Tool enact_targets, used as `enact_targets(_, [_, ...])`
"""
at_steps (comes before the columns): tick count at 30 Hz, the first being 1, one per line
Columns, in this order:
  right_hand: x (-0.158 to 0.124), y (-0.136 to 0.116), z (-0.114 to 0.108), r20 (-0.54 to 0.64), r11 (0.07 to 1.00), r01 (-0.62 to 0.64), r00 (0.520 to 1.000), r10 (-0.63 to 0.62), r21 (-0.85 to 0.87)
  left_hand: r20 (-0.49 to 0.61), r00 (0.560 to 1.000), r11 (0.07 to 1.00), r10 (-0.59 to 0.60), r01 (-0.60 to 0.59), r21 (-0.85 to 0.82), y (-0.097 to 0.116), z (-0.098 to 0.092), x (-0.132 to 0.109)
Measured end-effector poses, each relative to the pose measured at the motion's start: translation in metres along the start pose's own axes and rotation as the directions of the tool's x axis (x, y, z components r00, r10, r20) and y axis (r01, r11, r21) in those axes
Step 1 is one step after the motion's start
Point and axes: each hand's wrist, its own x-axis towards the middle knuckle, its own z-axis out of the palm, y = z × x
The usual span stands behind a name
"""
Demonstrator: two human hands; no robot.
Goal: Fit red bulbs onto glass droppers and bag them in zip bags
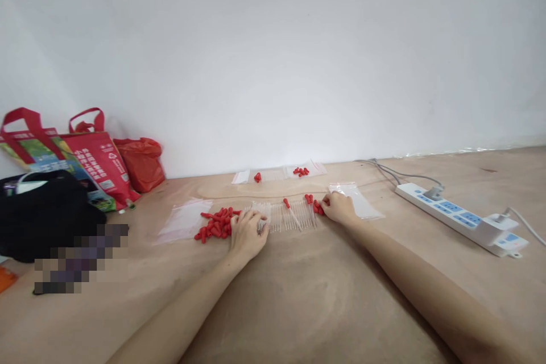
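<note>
Red rubber dropper bulbs [215,223] lie in a heap beside my left hand [248,233]. That hand rests over the left end of a row of clear glass dropper tubes [277,217], its fingers bent and slightly apart; nothing shows in them. One tube with a red bulb on its end [286,203] lies across the row. More bulb-topped droppers [308,199] are at the row's right end. There, my right hand [339,206] has its fingertips closed at some red bulbs [318,207]; its fingers partly hide what they grip.
Flat clear zip bags lie left [184,220] and right [360,203]. Farther back are another bag with red bulbs [301,172] and more tubes [273,174]. A white power strip [456,216] with cords stands right. Shopping bags [100,165] and a black cloth item [46,216] sit left.
</note>
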Motion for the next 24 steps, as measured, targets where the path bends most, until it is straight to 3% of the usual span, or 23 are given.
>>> enact_targets(3, [0.001, 0.000, 0.003, -0.013, 0.997, -0.048, 0.999, 0.049, 0.055, 0.032, 0.993, 0.991, -0.110, 0.108, 0.074, 0.002, -0.001, 0.015])
enact_targets(6, [0.002, -0.001, 0.002, -0.041, 0.985, -0.090, 0.994, 0.097, 0.149, 0.064, 0.986, 0.979, -0.151, 0.141, 0.146, 0.008, 0.002, 0.030])
enact_targets(10, [-0.001, -0.006, -0.005, -0.184, 0.957, -0.015, 0.980, 0.071, 0.289, 0.095, 0.983, 0.962, -0.156, 0.129, 0.241, 0.019, 0.008, 0.041])
enact_targets(12, [-0.006, -0.013, -0.009, -0.207, 0.934, 0.085, 0.978, -0.011, 0.348, 0.080, 0.989, 0.956, -0.120, 0.094, 0.277, 0.023, 0.009, 0.041])
enact_targets(15, [-0.018, -0.029, -0.012, -0.141, 0.867, 0.288, 0.958, -0.252, 0.408, 0.049, 0.996, 0.953, -0.076, 0.058, 0.296, 0.028, 0.011, 0.041])
enact_targets(19, [-0.035, -0.051, -0.011, -0.052, 0.739, 0.530, 0.825, -0.562, 0.416, 0.043, 0.994, 0.941, -0.104, 0.084, 0.328, 0.032, 0.011, 0.042])
enact_targets(21, [-0.040, -0.057, -0.010, -0.010, 0.725, 0.558, 0.795, -0.606, 0.405, 0.045, 0.993, 0.935, -0.113, 0.091, 0.343, 0.033, 0.012, 0.044])
enact_targets(24, [-0.041, -0.058, -0.008, 0.033, 0.770, 0.518, 0.822, -0.569, 0.373, 0.052, 0.991, 0.928, -0.124, 0.097, 0.359, 0.034, 0.014, 0.046])
